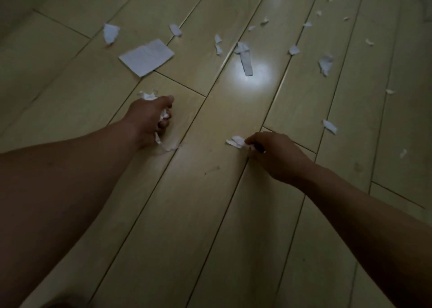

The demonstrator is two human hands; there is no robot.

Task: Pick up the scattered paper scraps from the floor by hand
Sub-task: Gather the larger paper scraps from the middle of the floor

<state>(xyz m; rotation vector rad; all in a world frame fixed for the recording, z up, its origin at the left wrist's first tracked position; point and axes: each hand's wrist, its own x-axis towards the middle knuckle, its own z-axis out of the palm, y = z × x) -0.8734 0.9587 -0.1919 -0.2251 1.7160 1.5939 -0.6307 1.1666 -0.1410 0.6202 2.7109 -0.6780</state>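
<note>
Pale wood-look planks make up the floor [210,202], dim all round, with one bright glare [257,74] from a light overhead. The paper scraps [325,63] lie strewn across the far boards, thickest toward the right. Among them are a larger flat sheet [146,57] to the left and a long strip [246,62] lying at the edge of the glare.

These bits should weigh next to nothing, I judge, and be limp and easy to tear. Lying flat on a smooth board they give no edge to get under, so I would go for a curled corner or a torn lip, or slide a piece until it lifts. The sheet is probably best taken at a corner.

My left hand [149,118] is closed into a fist around a crumpled wad [164,115] of gathered pieces. White paper pokes out above the knuckles, and a thin tail hangs down to the floor beside the wrist. My right hand [278,158] is low over the boards, its fingertips drawn together and pinching one end of a small torn scrap [236,141]. The free end of it points left. I cannot tell whether it has left the floor or rests on it.
</note>
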